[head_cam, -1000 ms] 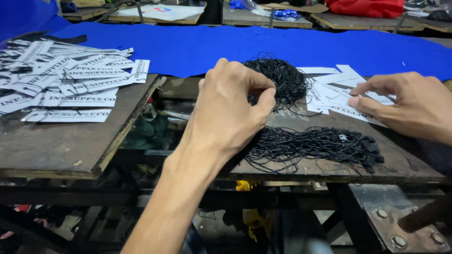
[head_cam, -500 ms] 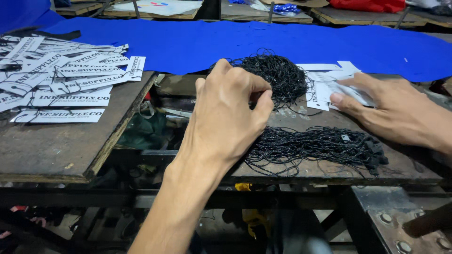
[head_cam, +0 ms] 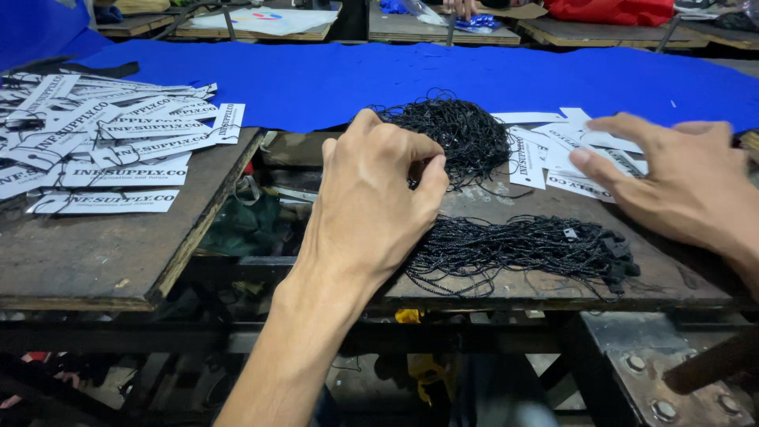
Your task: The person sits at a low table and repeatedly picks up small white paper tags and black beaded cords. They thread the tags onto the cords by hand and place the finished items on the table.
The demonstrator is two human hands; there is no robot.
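Two worn wooden bench (head_cam: 95, 261) tops fill the view, with a gap between them where dark clutter shows below; we note a long blue cloth (head_cam: 411, 79) stretched across their far edges. On the left top lies a wide spread of white printed paper tags (head_cam: 111, 150), overlapping in rows. On the right top, nearer us, a long bundle of black cords (head_cam: 522, 249) lies stretched sideways, its knotted ends gathered at the right. Behind it sits a round tangled heap of black cords (head_cam: 462, 134), touching the edge of the blue cloth. Just right of that heap we see a smaller stack of white tags (head_cam: 553, 150), fanned loosely. Our left hand (head_cam: 371, 205) rests between the two cord piles, fingers curled, thumb and fingertips pinched at the near edge of the tangled heap; whether a single cord is actually gripped we cannot tell. Our right hand (head_cam: 680, 178) lies flat and open, palm down, fingers extended and pressing on the small tag stack. At the far top edge, another person's hand (head_cam: 462, 8) shows beside a small blue item.
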